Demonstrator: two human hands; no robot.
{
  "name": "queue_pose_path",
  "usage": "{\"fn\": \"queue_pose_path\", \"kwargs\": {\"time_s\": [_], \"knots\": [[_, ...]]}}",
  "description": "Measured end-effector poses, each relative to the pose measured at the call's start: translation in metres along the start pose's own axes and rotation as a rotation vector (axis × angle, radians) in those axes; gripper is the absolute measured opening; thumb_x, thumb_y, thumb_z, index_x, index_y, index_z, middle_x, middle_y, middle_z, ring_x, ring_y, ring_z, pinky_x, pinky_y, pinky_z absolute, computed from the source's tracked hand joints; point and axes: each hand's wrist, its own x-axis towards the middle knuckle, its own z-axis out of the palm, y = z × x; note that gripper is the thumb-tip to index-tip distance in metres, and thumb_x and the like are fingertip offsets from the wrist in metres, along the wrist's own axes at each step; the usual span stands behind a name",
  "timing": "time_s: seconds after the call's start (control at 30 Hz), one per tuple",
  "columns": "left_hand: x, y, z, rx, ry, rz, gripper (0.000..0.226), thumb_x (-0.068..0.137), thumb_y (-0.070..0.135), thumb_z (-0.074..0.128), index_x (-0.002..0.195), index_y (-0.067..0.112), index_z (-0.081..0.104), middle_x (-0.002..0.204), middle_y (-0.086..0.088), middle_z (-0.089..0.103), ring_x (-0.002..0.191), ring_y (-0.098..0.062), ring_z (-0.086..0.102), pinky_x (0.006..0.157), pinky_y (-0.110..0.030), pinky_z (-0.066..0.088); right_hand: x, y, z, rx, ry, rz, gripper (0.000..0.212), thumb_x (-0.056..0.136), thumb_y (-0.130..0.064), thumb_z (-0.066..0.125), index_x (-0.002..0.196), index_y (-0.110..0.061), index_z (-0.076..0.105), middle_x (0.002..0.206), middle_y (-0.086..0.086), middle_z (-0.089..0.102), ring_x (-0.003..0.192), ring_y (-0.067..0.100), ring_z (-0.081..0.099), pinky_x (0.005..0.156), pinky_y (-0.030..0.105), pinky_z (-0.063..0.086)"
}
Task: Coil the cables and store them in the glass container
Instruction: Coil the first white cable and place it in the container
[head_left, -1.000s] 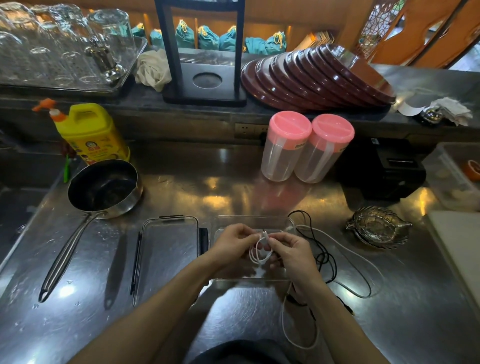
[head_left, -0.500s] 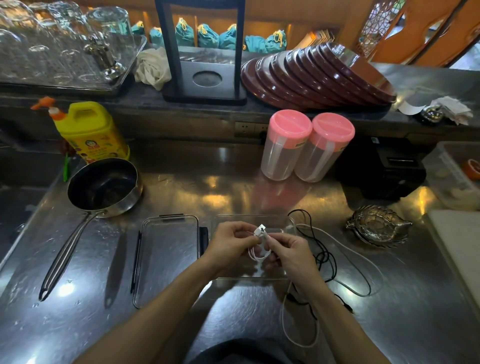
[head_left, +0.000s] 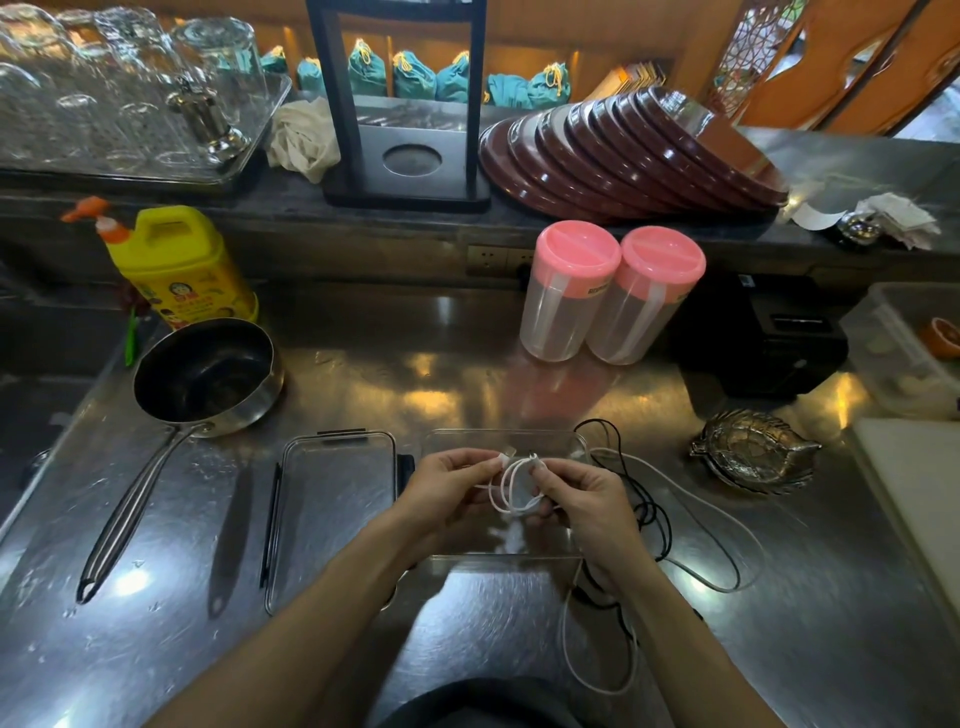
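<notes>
White cable (head_left: 511, 491), its plug newly freed, pinched by both hands (head_left: 447, 480) (head_left: 584, 499) above glass container (head_left: 574, 441) (coil nearly finished).

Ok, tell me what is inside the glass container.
No cable shows inside the glass container. Both hands, left hand and right hand, hold the white cable above it, covering much of its bottom.

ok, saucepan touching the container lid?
Apart. The head view shows bare steel counter between the saucepan and the container lid, a plain gap.
</notes>
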Motion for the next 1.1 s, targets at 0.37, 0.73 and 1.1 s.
{"fn": "queue_pose_path", "kwargs": {"time_s": [0.37,0.73,1.1], "knots": [[-0.003,0.01,0.003,-0.018,0.008,0.116,0.026,0.091,0.01,0.071,0.112,-0.005,0.069,0.09,-0.016,0.076,0.064,-0.022,0.07,0.061,-0.031,0.06,-0.001,-0.003,0.003,-0.005,0.069,0.01,0.015,0.096,-0.008,0.067,0.1,-0.008,0.082,0.067,0.009,0.068,0.062,0.023,0.058,0.056,0.024,0.057],[-0.002,-0.001,0.014,0.271,0.016,0.284,0.01,0.086,0.01,0.078,0.095,0.006,0.08,0.078,0.002,0.077,0.071,-0.002,0.068,0.067,-0.017,0.051,0.0,-0.002,0.011,-0.039,0.102,0.053,0.016,0.098,-0.012,0.067,0.099,0.0,0.079,0.069,0.015,0.066,0.055,0.013,0.063,0.052,0.018,0.053],[0.0,-0.004,0.012,-0.032,-0.011,0.0,0.021,0.079,0.004,0.079,0.098,-0.002,0.071,0.079,-0.012,0.072,0.065,-0.018,0.068,0.063,-0.029,0.058,-0.002,0.001,0.016,0.079,0.127,0.189,0.015,0.097,-0.008,0.067,0.094,0.0,0.078,0.065,0.012,0.066,0.05,0.017,0.059,0.047,0.025,0.055]]}}
